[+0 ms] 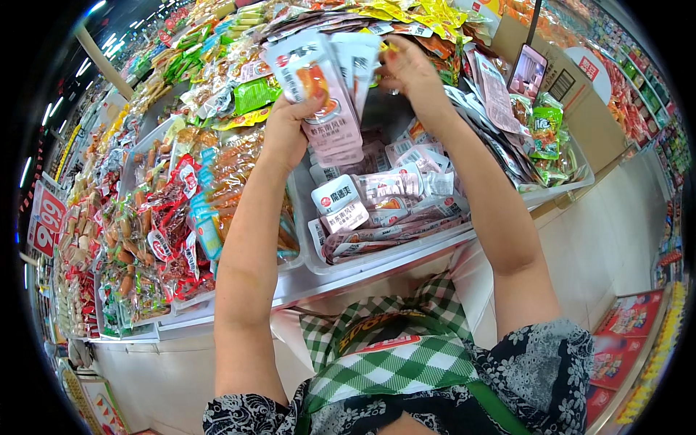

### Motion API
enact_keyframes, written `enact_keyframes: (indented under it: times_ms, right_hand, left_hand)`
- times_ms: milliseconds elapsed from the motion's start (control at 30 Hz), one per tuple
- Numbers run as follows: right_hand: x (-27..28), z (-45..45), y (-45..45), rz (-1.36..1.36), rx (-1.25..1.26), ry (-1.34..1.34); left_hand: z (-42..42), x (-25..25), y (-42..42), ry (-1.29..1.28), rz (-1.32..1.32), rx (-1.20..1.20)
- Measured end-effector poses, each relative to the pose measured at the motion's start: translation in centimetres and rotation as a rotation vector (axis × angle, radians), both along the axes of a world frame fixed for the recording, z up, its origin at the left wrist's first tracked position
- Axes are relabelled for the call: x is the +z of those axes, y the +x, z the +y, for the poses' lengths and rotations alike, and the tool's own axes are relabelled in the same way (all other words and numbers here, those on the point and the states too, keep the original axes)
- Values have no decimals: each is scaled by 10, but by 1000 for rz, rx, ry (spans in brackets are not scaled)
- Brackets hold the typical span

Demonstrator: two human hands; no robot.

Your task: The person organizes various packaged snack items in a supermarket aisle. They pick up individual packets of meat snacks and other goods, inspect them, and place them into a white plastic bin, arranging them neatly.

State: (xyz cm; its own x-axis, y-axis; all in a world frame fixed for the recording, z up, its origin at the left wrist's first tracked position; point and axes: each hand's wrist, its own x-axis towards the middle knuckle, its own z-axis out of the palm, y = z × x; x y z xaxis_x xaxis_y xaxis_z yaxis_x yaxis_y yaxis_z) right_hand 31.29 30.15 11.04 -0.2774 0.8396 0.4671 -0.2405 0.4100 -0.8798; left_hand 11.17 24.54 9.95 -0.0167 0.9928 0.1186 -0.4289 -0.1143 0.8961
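Note:
My left hand (293, 122) grips a fanned stack of flat snack packets (331, 117), white at the top and pink below, above a clear plastic bin (307, 239). Inside that bin lie more pink-and-white packets (389, 187), some flat and some on edge. My right hand (405, 65) is raised just right of the stack, its fingers bent and slightly blurred; whether it touches a packet cannot be told. Behind both hands spreads a pile of similar packets (310, 19), with yellow packets (435, 16) beside it.
Bins of wrapped sausages (128, 255) and orange-brown snacks (239, 179) stand to the left. On the right are upright packets (497, 98), green packets (546, 130), a cardboard box (587, 109) and a phone (527, 70) on a holder. The display edge (375, 274) runs before my checkered apron.

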Motion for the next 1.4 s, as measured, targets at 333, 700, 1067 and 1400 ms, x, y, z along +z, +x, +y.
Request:
enact_keyframes:
  times_ms: [333, 700, 1067, 1400]
  right_hand:
    - [-34, -22, -26, -342, 263, 6]
    - [-39, -23, -32, 53, 413, -441]
    - [-71, -37, -39, -266, 670, -576]
    - [-77, -42, -45, -245, 695, -577]
  left_hand:
    - [-3, -16, 14, 1, 149, -131]
    - [12, -9, 10, 59, 371, 194]
    - [10, -9, -6, 188, 848, 154]
    - [7, -10, -6, 157, 807, 104]
